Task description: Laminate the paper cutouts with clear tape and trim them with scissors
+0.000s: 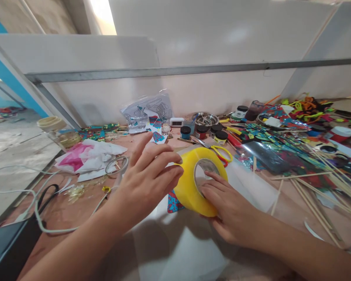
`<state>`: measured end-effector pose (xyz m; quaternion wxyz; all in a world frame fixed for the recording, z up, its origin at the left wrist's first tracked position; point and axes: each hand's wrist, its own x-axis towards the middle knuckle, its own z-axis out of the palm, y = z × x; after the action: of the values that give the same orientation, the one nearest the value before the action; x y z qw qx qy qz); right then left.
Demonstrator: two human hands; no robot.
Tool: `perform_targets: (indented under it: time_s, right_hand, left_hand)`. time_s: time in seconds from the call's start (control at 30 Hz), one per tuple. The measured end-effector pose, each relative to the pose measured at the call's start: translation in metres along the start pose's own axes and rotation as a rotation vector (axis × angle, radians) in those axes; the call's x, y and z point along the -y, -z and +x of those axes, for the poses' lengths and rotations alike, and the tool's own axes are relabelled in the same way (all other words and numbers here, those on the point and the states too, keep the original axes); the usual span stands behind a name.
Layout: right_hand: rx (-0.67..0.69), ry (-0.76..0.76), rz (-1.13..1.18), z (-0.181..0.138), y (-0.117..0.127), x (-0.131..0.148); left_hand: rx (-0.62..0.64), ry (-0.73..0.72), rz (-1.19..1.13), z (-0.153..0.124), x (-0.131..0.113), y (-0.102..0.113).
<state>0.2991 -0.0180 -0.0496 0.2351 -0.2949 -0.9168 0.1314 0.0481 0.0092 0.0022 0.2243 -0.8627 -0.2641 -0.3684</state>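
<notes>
Large yellow roll of clear tape (193, 183), upright mid-surface; right hand (228, 210) clasping it; left hand (148, 177) fingertips pinching its rim.

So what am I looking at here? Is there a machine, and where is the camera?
No machine: these are a person's two bare hands, filmed by one camera worn on their head, looking forward and down. The right hand grips a yellow tape roll, with fingers in its core. The left hand lays its fingertips on the roll's rim. Under them a white sheet lies on a cluttered table, which also holds yellow-handled scissors, small paint pots, wooden sticks and crumpled pink-stained paper.
</notes>
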Motion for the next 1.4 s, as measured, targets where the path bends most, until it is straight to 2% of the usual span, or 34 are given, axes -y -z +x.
perform_targets:
  time_s: [0.17,0.33,0.47,0.6,0.83,1.1,1.27,1.4]
  right_hand:
    - [-0.02,0.014,-0.016,-0.002,-0.002,0.0]
    - [-0.099,0.034,-0.02,-0.001,0.002,-0.002]
    - [-0.065,0.041,-0.025,0.001,0.003,-0.001]
    - [-0.043,0.038,-0.019,0.002,0.0,-0.001]
    - [-0.05,0.029,-0.05,0.0,-0.001,-0.002]
    - [0.012,-0.003,-0.06,-0.002,-0.003,-0.002]
    - [-0.001,0.01,-0.083,-0.003,-0.009,-0.003]
    - [-0.006,0.016,-0.099,-0.004,-0.011,-0.003]
  left_hand:
    - [0.001,0.001,-0.01,0.002,0.0,-0.008]
    - [0.031,0.099,-0.115,0.004,0.007,0.0]
    - [0.036,0.119,-0.071,0.004,0.015,0.004]
    - [0.031,0.129,-0.107,0.004,0.012,0.003]
    - [0.033,0.1,-0.03,0.005,0.003,0.006]
    - [0.051,0.0,0.078,0.003,-0.005,0.012]
    - [0.048,-0.11,0.174,0.0,-0.003,0.003]
    - [0.106,-0.154,0.124,-0.004,0.003,-0.004]
